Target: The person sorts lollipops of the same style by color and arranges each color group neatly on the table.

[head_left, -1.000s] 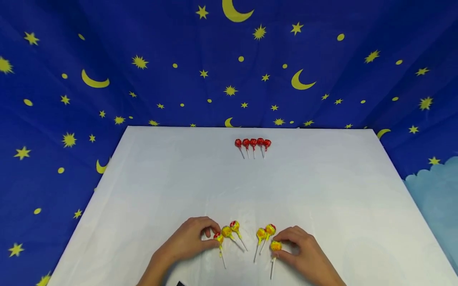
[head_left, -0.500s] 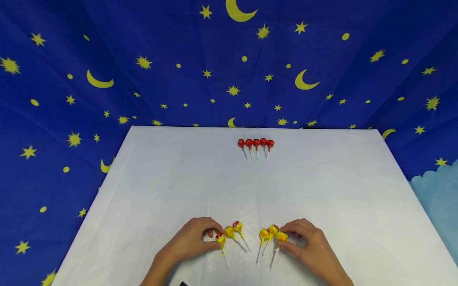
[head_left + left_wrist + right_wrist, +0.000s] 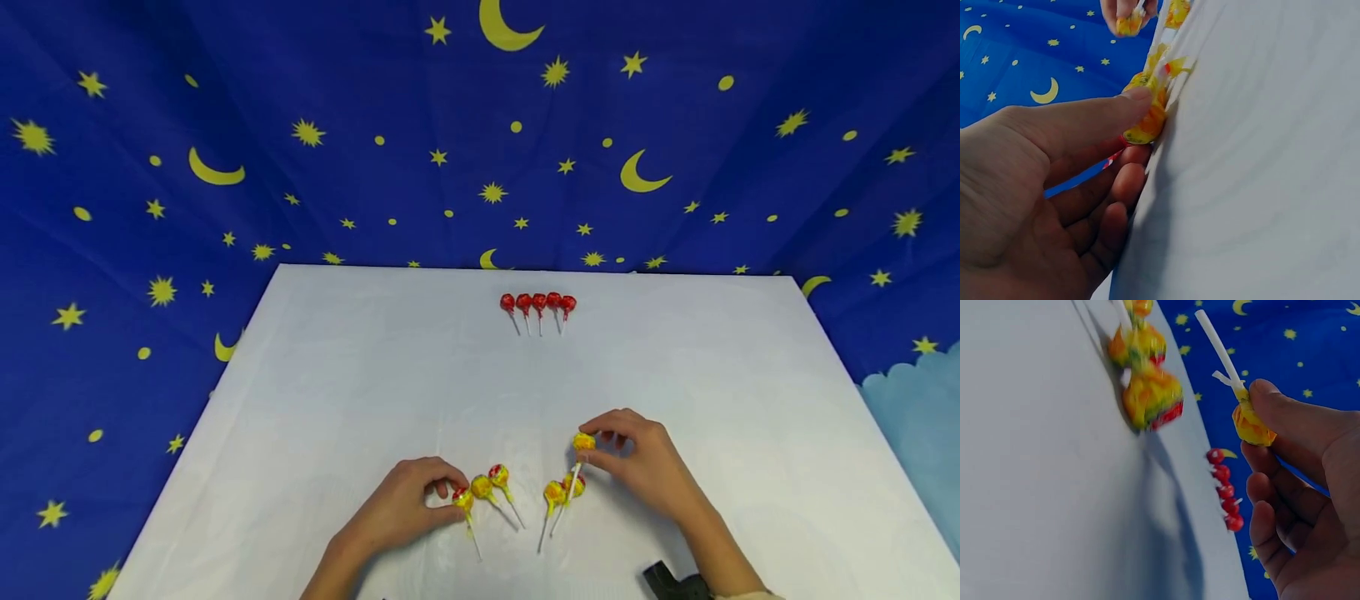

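Note:
My right hand (image 3: 637,454) pinches a yellow lollipop (image 3: 584,442) by its wrapped head, raised off the table; its white stick points down in the head view. Beneath it, two yellow lollipops (image 3: 554,493) lie side by side on the table. On the left, my left hand (image 3: 411,500) pinches the head of a yellow-and-red lollipop (image 3: 462,500), which rests on the table. Just right of that one lie two more yellow lollipops (image 3: 482,487). The left wrist view shows thumb and finger on the wrapped lollipop (image 3: 1147,119). The held lollipop (image 3: 1252,427) appears clear of the table in the right wrist view.
A row of several red lollipops (image 3: 539,302) lies near the far edge of the white table (image 3: 375,367). A blue cloth (image 3: 420,108) with yellow moons and stars hangs behind. A black object (image 3: 675,582) shows by the right wrist.
My right hand has lifted its yellow lollipop from the right end of the right group and carried it forward, above the other two. My left hand stays nearly still on its lollipop.

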Motion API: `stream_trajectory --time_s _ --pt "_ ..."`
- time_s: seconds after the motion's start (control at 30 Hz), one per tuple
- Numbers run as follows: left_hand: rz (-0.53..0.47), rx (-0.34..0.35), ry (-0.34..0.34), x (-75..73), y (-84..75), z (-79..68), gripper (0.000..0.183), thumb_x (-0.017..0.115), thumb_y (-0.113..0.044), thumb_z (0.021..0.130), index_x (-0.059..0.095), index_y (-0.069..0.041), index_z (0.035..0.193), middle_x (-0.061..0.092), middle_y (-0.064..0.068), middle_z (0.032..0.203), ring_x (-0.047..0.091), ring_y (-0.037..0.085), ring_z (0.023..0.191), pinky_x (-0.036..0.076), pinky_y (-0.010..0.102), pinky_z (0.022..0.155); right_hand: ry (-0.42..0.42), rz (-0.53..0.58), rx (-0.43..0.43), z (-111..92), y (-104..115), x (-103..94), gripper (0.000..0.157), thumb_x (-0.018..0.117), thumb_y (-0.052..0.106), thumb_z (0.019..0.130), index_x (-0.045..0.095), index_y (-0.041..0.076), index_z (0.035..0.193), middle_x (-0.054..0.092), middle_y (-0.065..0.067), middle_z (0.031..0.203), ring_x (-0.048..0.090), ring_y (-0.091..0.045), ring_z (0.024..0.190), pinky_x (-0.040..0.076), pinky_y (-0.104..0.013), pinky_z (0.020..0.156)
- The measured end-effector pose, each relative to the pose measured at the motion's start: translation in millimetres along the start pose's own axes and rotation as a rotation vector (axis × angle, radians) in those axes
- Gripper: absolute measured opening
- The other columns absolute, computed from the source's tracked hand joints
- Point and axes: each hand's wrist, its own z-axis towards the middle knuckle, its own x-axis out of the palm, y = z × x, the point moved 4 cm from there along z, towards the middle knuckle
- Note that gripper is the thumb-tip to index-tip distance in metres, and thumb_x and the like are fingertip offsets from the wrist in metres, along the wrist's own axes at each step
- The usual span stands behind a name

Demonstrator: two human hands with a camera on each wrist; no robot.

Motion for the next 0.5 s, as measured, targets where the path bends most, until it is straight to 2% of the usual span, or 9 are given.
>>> stream_trajectory --time_s 0.3,0.5 --pt "0.003 -0.016 -0.044 3.8 2.1 -1.0 0.023 0.08 -0.032 0.079 0.07 -0.029 0.099 0.06 -0.014 0.082 0.053 0.007 0.071 0.043 0.023 0.064 0.06 -0.077 0.063 42.0 -21.8 5.6 0.026 0.084 0.031 0.075 0.074 0.023 0.098 0.06 0.01 0.082 0.052 -0.011 0.071 0.045 -0.027 0.062" --pt "0.0 -0.013 -0.077 3.9 1.7 -0.7 0.023 0.082 -0.033 0.077 0.073 -0.029 0.097 0.061 -0.014 0.079 0.054 0.006 0.07 0.043 0.023 0.063 0.082 -0.078 0.109 65.5 -27.5 14.4 0.026 0.082 0.03 0.077 0.074 0.019 0.099 0.061 0.007 0.082 0.053 -0.014 0.073 0.046 -0.03 0.063"
